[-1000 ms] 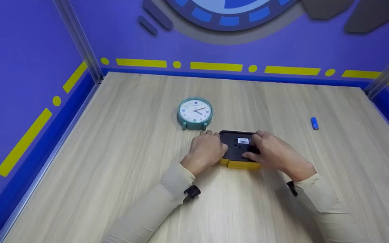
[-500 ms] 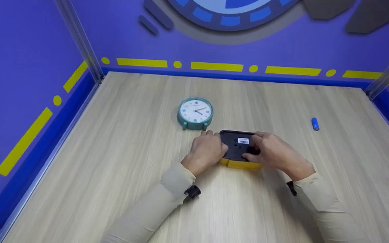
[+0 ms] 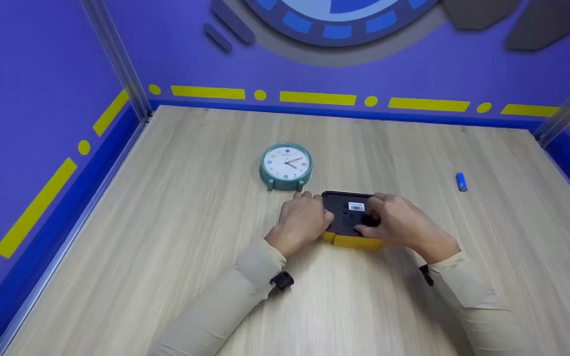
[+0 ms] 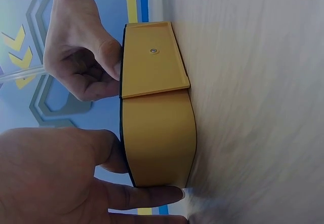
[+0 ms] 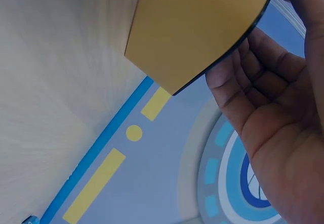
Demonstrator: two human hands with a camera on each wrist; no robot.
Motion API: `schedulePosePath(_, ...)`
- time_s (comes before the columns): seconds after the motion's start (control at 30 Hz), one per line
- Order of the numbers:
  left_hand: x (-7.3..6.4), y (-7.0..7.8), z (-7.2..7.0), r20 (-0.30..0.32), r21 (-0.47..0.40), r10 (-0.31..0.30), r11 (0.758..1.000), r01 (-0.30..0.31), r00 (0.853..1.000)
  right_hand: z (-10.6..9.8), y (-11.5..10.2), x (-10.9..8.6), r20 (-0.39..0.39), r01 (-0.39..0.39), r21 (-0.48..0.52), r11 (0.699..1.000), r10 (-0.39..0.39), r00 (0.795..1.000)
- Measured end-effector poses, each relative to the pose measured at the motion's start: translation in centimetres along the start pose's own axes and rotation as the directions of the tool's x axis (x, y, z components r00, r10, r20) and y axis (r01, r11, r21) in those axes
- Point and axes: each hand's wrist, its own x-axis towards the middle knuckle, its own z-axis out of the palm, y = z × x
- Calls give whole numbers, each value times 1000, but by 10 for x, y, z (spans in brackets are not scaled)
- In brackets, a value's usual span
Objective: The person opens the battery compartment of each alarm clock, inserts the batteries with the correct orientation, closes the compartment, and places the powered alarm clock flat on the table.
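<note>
A yellow clock (image 3: pixel 358 241) lies on the table with its black back (image 3: pixel 343 225) facing up. That back bears a white barcode label (image 3: pixel 356 206) and small dark holes. My left hand (image 3: pixel 301 221) grips the clock's left end, its thumb on the back and its fingers down the side. From the right, my right hand (image 3: pixel 399 220) has curled fingers and thumb on the back; what lies under these fingertips is hidden. In the left wrist view, a small screw (image 4: pixel 154 51) shows on the yellow side. The right wrist view shows the yellow wall (image 5: pixel 192 31) beside my curled right fingers.
A teal round clock (image 3: pixel 286 166) lies face up behind my left hand. One blue battery (image 3: pixel 461 182) lies on the wooden table (image 3: pixel 206 198) to the right. Blue panels (image 3: pixel 324 74) with yellow marks border the table's back and sides.
</note>
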Motion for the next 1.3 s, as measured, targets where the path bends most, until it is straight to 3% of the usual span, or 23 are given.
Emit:
schedulePosePath(0.27, 0, 1, -1, 25, 6, -12, 1000, 12, 1000, -1, 0, 0, 7, 18, -10, 1000, -18, 1000)
schedulePosePath(0.77, 1, 0, -1, 13, 7, -18, 1000, 18, 1000, -1, -2, -2, -7, 23, -29, 999, -23, 1000)
schedulePosePath(0.93, 0, 0, -1, 27, 13, -21, 1000, 20, 999, 2, -3, -2, -22, 69, -30, 997, -69, 997)
schedulePosePath(1.13, 0, 0, -2, 44, 21, -26, 999, 25, 999, 2, -2, -2, 15, 83, 27, 996, -83, 996)
schedulePosePath(1.3, 1, -1, -2, 50, 21, -32, 999, 31, 998, 0, -3, -2, 22, 142, 34, 989, -143, 989)
